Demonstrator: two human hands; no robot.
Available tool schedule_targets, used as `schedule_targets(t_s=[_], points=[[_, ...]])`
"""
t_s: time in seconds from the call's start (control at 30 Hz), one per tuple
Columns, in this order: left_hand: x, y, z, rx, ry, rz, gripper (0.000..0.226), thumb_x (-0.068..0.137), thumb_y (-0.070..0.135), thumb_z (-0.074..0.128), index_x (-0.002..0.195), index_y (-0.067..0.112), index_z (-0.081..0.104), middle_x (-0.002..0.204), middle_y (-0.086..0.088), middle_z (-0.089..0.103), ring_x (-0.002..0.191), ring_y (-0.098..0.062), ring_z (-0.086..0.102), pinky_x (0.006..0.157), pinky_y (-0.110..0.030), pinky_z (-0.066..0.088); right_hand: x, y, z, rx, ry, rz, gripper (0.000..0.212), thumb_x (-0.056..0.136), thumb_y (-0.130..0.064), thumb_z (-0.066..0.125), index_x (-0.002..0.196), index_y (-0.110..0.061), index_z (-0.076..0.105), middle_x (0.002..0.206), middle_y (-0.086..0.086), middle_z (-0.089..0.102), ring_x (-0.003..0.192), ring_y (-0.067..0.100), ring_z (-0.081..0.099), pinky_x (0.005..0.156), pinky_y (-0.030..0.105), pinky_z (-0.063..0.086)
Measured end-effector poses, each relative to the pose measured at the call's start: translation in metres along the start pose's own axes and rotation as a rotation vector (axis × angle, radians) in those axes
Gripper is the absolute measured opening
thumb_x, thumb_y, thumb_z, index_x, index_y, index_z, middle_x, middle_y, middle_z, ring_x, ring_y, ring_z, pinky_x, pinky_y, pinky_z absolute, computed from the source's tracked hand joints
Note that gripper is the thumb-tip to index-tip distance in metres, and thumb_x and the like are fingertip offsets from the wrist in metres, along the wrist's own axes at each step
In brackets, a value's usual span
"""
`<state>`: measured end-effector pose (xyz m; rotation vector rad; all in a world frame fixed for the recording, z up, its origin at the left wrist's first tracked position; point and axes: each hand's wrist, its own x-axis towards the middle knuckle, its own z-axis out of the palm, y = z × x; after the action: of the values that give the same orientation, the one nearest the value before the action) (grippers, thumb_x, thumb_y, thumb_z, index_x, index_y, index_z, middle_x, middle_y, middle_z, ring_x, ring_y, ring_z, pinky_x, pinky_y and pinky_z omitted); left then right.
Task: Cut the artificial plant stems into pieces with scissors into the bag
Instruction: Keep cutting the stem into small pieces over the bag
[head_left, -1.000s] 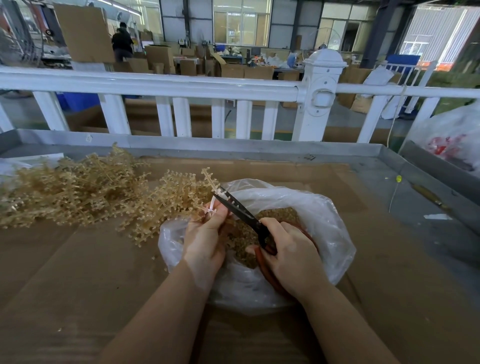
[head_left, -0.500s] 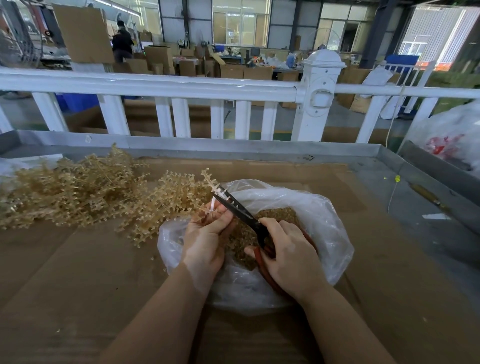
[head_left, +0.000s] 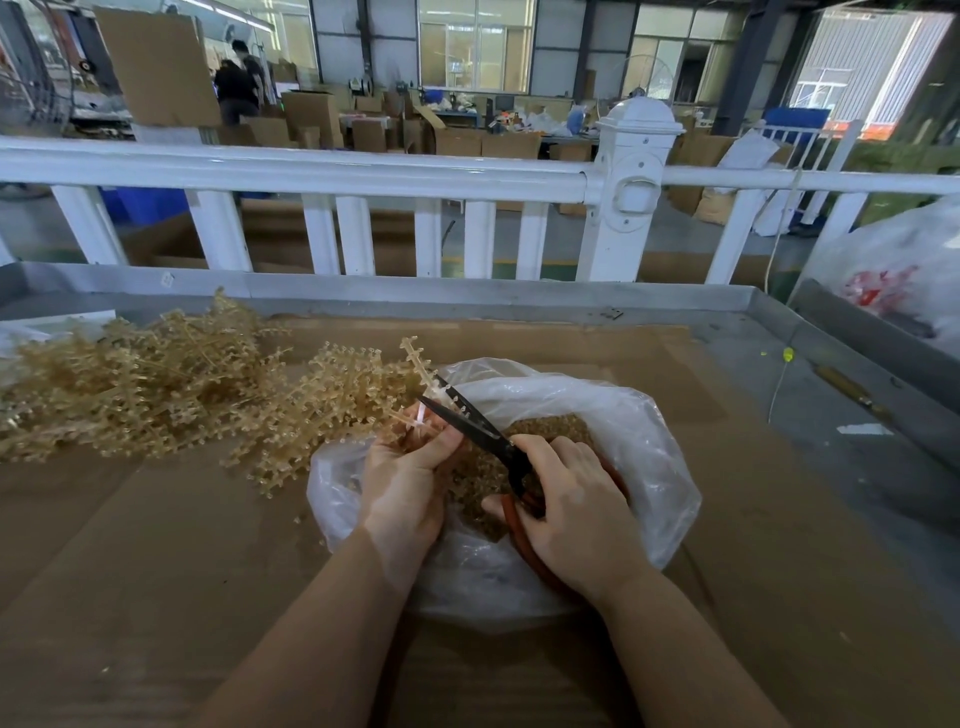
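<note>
A clear plastic bag (head_left: 644, 441) lies open on the cardboard, with tan cut pieces (head_left: 545, 431) inside. My left hand (head_left: 405, 483) pinches a tan artificial plant stem (head_left: 415, 358) over the bag's left rim, its tip pointing up and away. My right hand (head_left: 566, 514) grips the red handles of the scissors (head_left: 467, 421). The black blades are slightly apart around the stem, just above my left fingers. A pile of uncut tan stems (head_left: 145, 384) spreads over the table's left half, reaching my left hand.
Brown cardboard (head_left: 208, 571) covers the grey metal table (head_left: 831, 395), which has a raised rim. A white fence (head_left: 363, 176) runs behind it. A white bag with red marks (head_left: 893, 275) sits at the far right. A yellow-tipped wire (head_left: 787, 358) and a stick (head_left: 852, 389) lie right.
The scissor blades have moved slightly up the stem and stand a little more apart. Both hands stay over the bag, and the pile has not moved.
</note>
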<state>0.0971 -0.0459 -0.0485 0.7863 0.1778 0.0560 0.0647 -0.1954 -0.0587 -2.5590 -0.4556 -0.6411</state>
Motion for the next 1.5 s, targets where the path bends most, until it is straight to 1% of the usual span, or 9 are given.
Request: schedule_targets(t_s=[0.2,0.53,0.67,0.83,0.93,1.03,1.13,1.33,1.5], points=[[0.0017,-0.0011,-0.0029,0.007,-0.011,-0.011,0.029,0.06,-0.007,0.065,0.087,0.002,0.062,0.073,-0.011,0.072,0.068,-0.021,0.072,0.064,-0.034,0.06,0.0004,-0.0021,-0.0008,0.042,-0.008,0.001,0.061,0.082,-0.062,0.046,0.122,-0.018,0.057,0.105,0.001,0.063,0.099,0.017,0.058,0.088,0.031,0.048],[0.0021,-0.0017,-0.0032,-0.008,0.0,-0.002,0.032,0.062,-0.007,0.064,0.093,-0.002,0.064,0.08,-0.013,0.072,0.076,-0.024,0.071,0.078,-0.038,0.058,0.0033,-0.0029,-0.0009,0.042,-0.019,-0.005,0.052,0.082,-0.052,0.062,0.119,-0.015,0.059,0.093,0.003,0.064,0.084,0.017,0.059,0.077,0.031,0.051],[-0.0001,0.0009,-0.0016,-0.031,-0.01,-0.031,0.034,0.061,-0.006,0.064,0.094,-0.001,0.063,0.078,-0.011,0.072,0.071,-0.02,0.072,0.062,-0.03,0.059,0.0026,-0.0029,-0.0008,0.034,-0.011,-0.004,0.05,0.082,-0.05,0.064,0.118,-0.015,0.06,0.09,0.003,0.064,0.082,0.018,0.06,0.074,0.032,0.052],[-0.0014,0.0022,-0.0005,-0.042,0.001,-0.054,0.038,0.059,-0.006,0.063,0.096,-0.002,0.061,0.073,-0.01,0.072,0.066,-0.019,0.072,0.055,-0.026,0.057,0.0008,-0.0027,0.0001,0.008,0.027,-0.018,0.051,0.082,-0.053,0.062,0.115,-0.014,0.061,0.089,0.002,0.064,0.081,0.018,0.06,0.072,0.032,0.053],[-0.0007,0.0013,-0.0006,-0.036,-0.005,-0.034,0.027,0.06,-0.007,0.061,0.087,0.001,0.062,0.069,-0.008,0.071,0.064,-0.017,0.071,0.059,-0.027,0.059,-0.0008,-0.0032,0.0005,-0.003,0.047,-0.021,0.058,0.081,-0.06,0.053,0.116,-0.014,0.061,0.095,0.003,0.065,0.088,0.02,0.06,0.076,0.034,0.053],[0.0004,0.0008,-0.0009,-0.018,0.026,-0.021,0.018,0.074,-0.013,0.058,0.083,0.002,0.06,0.07,-0.007,0.069,0.067,-0.017,0.069,0.067,-0.026,0.059,-0.0005,-0.0018,0.0013,-0.014,0.042,-0.032,0.056,0.081,-0.056,0.058,0.118,-0.015,0.059,0.097,0.003,0.063,0.09,0.021,0.059,0.079,0.035,0.053],[0.0008,0.0009,-0.0001,-0.002,0.056,0.0,0.02,0.083,-0.015,0.053,0.081,0.003,0.059,0.065,-0.004,0.068,0.062,-0.014,0.068,0.06,-0.021,0.058,-0.0004,-0.0002,0.0017,-0.032,0.036,-0.035,0.054,0.081,-0.054,0.062,0.119,-0.015,0.059,0.098,0.004,0.062,0.09,0.021,0.058,0.079,0.037,0.052],[-0.0035,0.0019,0.0033,0.026,0.038,0.002,0.017,0.08,-0.014,0.055,0.084,0.001,0.061,0.067,-0.008,0.07,0.063,-0.019,0.07,0.056,-0.027,0.058,-0.0004,-0.0006,0.0018,-0.001,0.046,-0.019,0.057,0.083,-0.059,0.053,0.119,-0.016,0.058,0.099,0.002,0.062,0.091,0.019,0.058,0.081,0.035,0.052],[-0.0053,0.0021,0.0043,0.026,0.05,0.003,0.019,0.079,-0.014,0.057,0.085,0.003,0.061,0.073,-0.01,0.07,0.067,-0.021,0.07,0.068,-0.034,0.058,0.0,-0.0008,0.0018,-0.011,0.034,-0.013,0.058,0.082,-0.06,0.051,0.119,-0.016,0.059,0.099,0.003,0.063,0.091,0.02,0.058,0.08,0.035,0.052]])
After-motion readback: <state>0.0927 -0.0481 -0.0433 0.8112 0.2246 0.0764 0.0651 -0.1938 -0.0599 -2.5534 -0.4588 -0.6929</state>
